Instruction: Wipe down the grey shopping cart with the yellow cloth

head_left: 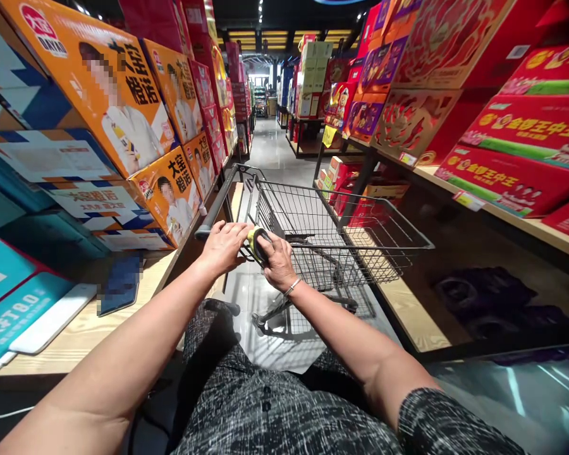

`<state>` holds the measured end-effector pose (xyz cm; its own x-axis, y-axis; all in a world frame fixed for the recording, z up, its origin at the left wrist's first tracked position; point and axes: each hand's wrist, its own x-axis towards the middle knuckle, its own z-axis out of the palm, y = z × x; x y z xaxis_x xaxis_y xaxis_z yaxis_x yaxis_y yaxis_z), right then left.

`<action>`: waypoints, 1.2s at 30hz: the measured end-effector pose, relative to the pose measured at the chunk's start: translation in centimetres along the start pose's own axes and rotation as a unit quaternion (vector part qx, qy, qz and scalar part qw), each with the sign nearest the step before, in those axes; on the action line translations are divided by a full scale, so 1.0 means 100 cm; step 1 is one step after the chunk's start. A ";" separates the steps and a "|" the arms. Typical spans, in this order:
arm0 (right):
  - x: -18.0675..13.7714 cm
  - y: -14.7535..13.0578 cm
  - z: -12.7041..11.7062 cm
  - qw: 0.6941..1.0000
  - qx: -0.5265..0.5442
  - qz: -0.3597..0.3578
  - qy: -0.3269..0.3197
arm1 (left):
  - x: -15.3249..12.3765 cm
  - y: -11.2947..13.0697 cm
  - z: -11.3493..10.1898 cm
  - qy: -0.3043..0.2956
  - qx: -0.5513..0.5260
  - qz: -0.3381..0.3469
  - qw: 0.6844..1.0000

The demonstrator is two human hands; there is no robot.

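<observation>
Both my hands meet in front of me, over the near side of a black wire shopping cart (332,208). My right hand (279,260) is closed around a small rounded black and yellow-green object (253,237), whose exact kind I cannot make out. From the other side, my left hand (225,245) has its fingers curled over the yellow-green edge of the same object. Just beyond my left wrist is the end of the cart's handle (218,202). The cart stands turned sideways in the aisle, and its wire basket holds nothing that I can see.
Orange drink cartons (99,82) are stacked on the left shelf, with a dark phone (121,284) and a white power bank (52,319) on its wooden edge. Red gift boxes (526,133) fill the right shelf (408,309). The tiled aisle (265,139) runs straight ahead.
</observation>
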<state>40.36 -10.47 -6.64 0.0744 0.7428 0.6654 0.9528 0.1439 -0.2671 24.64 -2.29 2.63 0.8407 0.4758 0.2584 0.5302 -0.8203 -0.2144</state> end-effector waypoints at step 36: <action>-0.057 0.122 0.011 0.967 -0.071 -0.146 -0.195 | 0.028 0.018 0.031 -0.054 0.001 0.056 0.997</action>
<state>51.22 -12.18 -14.45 -0.2934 0.8785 0.3772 0.9497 0.3130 0.0098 28.32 -1.40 0.04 0.9017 0.4122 0.1303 0.4321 -0.8700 -0.2373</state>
